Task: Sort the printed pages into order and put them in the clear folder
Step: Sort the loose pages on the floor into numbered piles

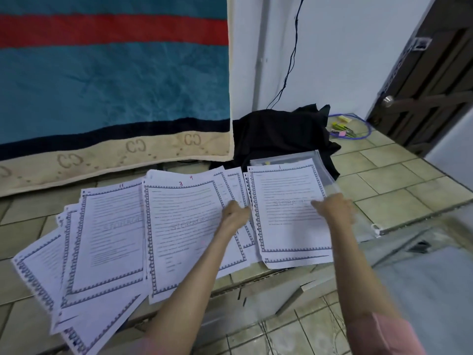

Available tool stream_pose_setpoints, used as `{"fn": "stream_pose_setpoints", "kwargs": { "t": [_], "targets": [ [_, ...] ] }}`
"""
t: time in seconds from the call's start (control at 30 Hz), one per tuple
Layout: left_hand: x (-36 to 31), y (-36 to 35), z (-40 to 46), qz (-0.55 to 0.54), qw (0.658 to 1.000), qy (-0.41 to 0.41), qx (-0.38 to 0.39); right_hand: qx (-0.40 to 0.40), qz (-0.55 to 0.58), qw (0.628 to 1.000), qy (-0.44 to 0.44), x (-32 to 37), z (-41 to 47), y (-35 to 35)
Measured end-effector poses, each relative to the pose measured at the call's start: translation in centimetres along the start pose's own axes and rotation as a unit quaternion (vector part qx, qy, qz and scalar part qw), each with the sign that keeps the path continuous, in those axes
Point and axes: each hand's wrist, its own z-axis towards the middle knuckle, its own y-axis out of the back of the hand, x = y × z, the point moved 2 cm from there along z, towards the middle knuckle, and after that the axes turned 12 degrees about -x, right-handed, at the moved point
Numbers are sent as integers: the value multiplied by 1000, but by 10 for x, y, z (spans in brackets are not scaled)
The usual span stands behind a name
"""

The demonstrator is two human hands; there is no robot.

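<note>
While the pages are fanned out this loose on the tiled ledge, I'd say the biggest risk is knocking the order apart. One view only, from the head cam. The left hand rests at the right edge of the page marked 3, the right hand on the page marked 1. Both are blurry, so I honestly can't tell whether either grip is pinching a sheet or just pressing flat.

The page 1 stack lies on top of the clear folder, which peeks out at the top and right. A page marked 11 tops a messy fan on the left, and a 9 shows behind the 3.

What could go wrong:
- thin sheets stick together, so two could lift as one
- the left fan hangs near the ledge's front edge and could slide off
- the folder is slick plastic and may skate on the tile when pages get pushed in

Texture-wise: flimsy white paper with a blue patterned border and punched holes down the left side, glossy see-through folder, hard glazed tile, soft black cloth behind, fuzzy striped blanket hanging at the back.
</note>
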Motion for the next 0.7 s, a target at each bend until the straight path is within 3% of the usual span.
{"fn": "stream_pose_setpoints", "kwargs": {
  "t": [0.07, 0.13, 0.3, 0.4, 0.5, 0.7],
  "targets": [
    [-9, -21, -6, 13, 1000, 0, 29, 49, -18, 998, -40, -22, 12, -3],
    [-15, -34, -5, -4, 999, 1, 31, 89, 11, 996, -25, -32, 18, -9],
    [-18, -50, 0, -57, 998, 3, 21, 114, 162, 980, 11, -36, 16, 1],
    [-16, -44, 4, -136, 990, 34, 10, 148, 283, 948, -5, -41, 16, 12],
    [-14, -25, 10, -246, 968, 46, 11, 228, 357, 906, -14, -37, 19, 16],
    [4, 22, 15, -410, 910, 61, -20, 333, 346, 877, 9, -14, 17, 4]
  ]
}}
